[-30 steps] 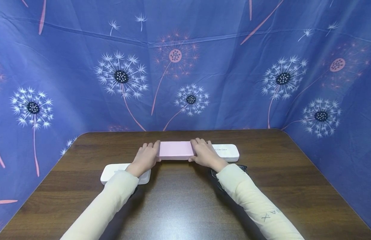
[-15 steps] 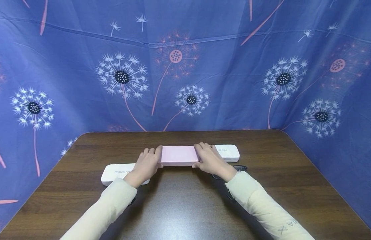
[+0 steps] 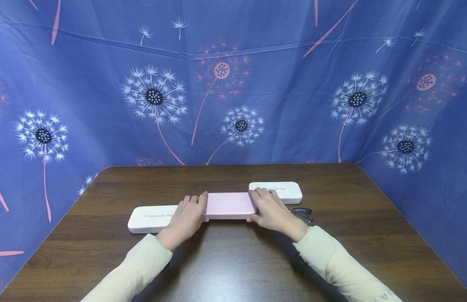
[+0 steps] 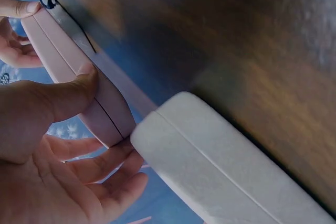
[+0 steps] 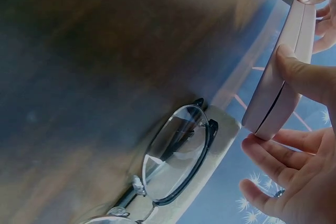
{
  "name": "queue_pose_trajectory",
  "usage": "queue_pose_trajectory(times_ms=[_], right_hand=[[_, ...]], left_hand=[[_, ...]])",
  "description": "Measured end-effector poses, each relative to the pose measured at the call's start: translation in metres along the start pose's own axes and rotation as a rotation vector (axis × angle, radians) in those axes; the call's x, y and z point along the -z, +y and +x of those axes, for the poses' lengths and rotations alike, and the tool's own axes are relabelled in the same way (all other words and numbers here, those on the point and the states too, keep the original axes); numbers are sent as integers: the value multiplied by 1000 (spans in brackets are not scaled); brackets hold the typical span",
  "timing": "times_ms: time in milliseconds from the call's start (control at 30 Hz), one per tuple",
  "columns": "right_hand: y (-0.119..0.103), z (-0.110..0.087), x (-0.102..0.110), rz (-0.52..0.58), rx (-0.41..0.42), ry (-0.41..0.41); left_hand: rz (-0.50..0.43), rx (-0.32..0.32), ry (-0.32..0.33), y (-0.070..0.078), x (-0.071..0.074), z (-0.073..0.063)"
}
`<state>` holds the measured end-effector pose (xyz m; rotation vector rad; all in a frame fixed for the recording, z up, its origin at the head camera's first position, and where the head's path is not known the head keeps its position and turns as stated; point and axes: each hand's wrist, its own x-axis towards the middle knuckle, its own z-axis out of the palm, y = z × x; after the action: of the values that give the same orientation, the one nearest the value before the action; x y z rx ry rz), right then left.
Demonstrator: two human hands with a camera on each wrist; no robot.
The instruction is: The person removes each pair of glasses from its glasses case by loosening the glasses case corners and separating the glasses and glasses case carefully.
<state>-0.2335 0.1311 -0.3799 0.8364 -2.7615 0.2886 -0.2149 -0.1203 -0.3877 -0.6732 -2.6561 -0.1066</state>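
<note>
Over the brown table (image 3: 233,260), the left hand (image 3: 186,216) and right hand (image 3: 272,212) grip opposite ends of a closed pink case (image 3: 230,204), between one white case (image 3: 150,220) and a second white case (image 3: 291,193); its handling looks under way, release not yet done.

room before pink case (image 3: 230,204), glasses (image 3: 303,214) perhaps blocking right

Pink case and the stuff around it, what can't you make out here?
Pink case: contents, hidden in every view because it looks closed.
Left white case: right end behind the left hand, head view; left end cut off by the edge, left wrist view.
Glasses: partly behind the right forearm, head view; cut off by the bottom edge, right wrist view.
</note>
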Motion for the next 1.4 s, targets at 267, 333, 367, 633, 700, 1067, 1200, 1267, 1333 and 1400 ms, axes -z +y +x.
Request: queue_pose_trajectory(times_ms=[267, 333, 367, 633, 700, 1067, 1200, 1267, 1333, 1400], right_hand=[[0, -13, 1, -22, 19, 5], [0, -15, 1, -24, 29, 7], [0, -16, 1, -23, 32, 6], [0, -23, -2, -1, 45, -25], [0, -25, -3, 3, 48, -34], [0, -31, -6, 2, 93, -27], [1, -31, -7, -7, 114, -32], [1, -31, -7, -13, 116, -40], [2, -31, -7, -19, 117, -50], [2, -31, -7, -19, 119, -59]], left_hand=[[-1, -17, 12, 9, 1, -7], [-2, -18, 11, 10, 0, -9], [0, -17, 9, 11, 0, -10], [-8, -18, 10, 17, -2, -17], [-10, -19, 11, 19, -2, -19], [-4, -18, -6, 25, -2, -25], [14, -24, -10, 25, -4, -26], [20, -23, -18, 25, -5, -27], [23, -17, -33, 25, -5, -27], [21, -10, -49, 26, -3, -28]])
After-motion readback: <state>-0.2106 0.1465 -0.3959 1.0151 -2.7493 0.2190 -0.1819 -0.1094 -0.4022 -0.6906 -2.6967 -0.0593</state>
